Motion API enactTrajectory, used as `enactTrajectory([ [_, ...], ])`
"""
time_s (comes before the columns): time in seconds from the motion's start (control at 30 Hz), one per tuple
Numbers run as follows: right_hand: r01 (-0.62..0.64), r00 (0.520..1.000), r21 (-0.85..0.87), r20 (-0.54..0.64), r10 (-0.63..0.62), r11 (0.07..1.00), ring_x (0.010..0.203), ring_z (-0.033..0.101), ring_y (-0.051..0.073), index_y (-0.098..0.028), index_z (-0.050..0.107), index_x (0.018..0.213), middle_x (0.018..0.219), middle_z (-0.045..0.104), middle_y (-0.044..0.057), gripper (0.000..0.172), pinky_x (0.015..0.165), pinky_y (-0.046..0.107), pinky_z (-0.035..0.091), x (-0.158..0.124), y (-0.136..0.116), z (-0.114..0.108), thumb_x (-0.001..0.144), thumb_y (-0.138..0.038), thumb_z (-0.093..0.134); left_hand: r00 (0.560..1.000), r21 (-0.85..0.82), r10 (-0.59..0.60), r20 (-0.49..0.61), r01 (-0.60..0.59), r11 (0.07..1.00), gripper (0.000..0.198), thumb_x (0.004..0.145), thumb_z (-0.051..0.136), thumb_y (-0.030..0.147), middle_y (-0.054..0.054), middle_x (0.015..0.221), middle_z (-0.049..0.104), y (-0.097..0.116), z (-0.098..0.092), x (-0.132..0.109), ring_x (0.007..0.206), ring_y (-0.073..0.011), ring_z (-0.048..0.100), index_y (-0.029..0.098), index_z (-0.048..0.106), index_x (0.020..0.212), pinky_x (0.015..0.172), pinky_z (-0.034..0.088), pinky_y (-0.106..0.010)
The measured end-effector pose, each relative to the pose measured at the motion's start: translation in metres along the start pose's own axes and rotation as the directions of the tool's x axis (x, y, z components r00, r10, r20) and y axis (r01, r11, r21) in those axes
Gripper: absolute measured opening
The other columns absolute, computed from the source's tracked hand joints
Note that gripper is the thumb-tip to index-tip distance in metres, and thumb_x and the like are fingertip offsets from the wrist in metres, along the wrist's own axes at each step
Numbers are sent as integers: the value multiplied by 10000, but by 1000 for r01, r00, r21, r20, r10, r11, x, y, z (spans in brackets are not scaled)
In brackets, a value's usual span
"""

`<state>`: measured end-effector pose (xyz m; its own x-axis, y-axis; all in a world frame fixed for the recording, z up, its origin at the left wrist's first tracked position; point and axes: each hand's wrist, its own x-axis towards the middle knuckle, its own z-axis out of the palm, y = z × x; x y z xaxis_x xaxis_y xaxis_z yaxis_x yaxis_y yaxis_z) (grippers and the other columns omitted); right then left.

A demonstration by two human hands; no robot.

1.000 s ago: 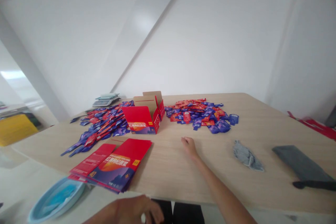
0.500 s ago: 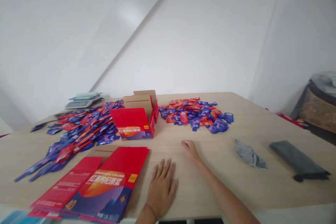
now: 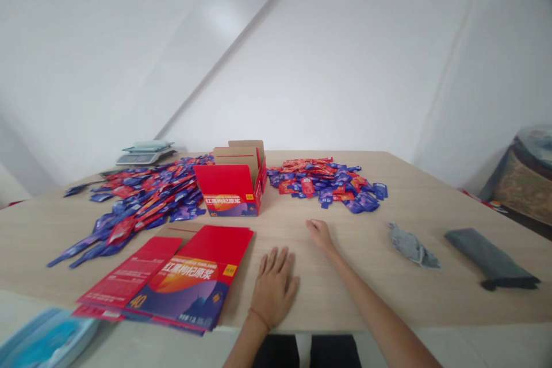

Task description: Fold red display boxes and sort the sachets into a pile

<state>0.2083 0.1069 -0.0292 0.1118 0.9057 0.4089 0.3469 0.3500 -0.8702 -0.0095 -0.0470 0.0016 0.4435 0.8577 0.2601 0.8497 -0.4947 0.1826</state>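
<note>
Palm down on the wooden table (image 3: 357, 293), my left hand (image 3: 276, 284) lies with its fingers stretched and holds nothing. Just left of it is a stack of flattened red and purple cartons (image 3: 181, 284). My right hand (image 3: 319, 234) rests farther forward on the table, curled into a loose fist, with no object showing in it. Beyond the hands stand opened red cartons (image 3: 227, 190), one behind another, their flaps raised. A heap of red and purple sachets (image 3: 328, 181) lies to the right of these cartons, and a larger sachet pile (image 3: 150, 201) spreads to their left.
A scale (image 3: 144, 155) with packets on top stands at the back left. On the right lie a crumpled grey cloth (image 3: 414, 247) and a dark grey folded pouch (image 3: 489, 257). A blue basin (image 3: 49, 336) sits below the table's front left edge. A white wall (image 3: 328, 52) rises behind.
The view has tipped down and shifted slightly left, so more of the basin and the floor shows. Both hands keep their poses and places on the table.
</note>
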Motion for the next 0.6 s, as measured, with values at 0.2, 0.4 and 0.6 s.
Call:
enactTrajectory([
  [0.2, 15, 1000, 11, 8, -15, 1000, 562, 291, 115, -260, 276, 574, 542, 251, -51, 477, 541, 278, 208, -5, -1, -4, 848, -595, 476, 999, -46, -41, 8, 42, 998, 602, 1037, 443, 496, -41, 1681, 323, 4, -3, -4, 1564, -327, 250, 300, 390, 1603, 1267, 211, -561],
  [0.4, 32, 999, -3, 8, -32, 999, 559, 298, 118, -262, 278, 567, 538, 258, -49, 476, 545, 282, 205, -7, -1, -6, 839, -599, 478, 999, -39, -48, -15, 48, 998, 567, 1020, 472, 436, -56, 1654, 381, 12, -3, -4, 1544, -321, 294, 283, 457, 1566, 1267, 214, -561],
  [0.6, 40, 999, -15, 1, -40, 999, 556, 304, 119, -262, 272, 567, 539, 267, -46, 473, 546, 283, 208, -6, 0, -6, 836, -603, 460, 980, 177, -159, -120, 178, 968, 486, 981, 452, 180, -99, 1526, 546, 11, -45, -9, 1522, -352, 328, 247, 618, 1433, 1265, 189, -607],
])
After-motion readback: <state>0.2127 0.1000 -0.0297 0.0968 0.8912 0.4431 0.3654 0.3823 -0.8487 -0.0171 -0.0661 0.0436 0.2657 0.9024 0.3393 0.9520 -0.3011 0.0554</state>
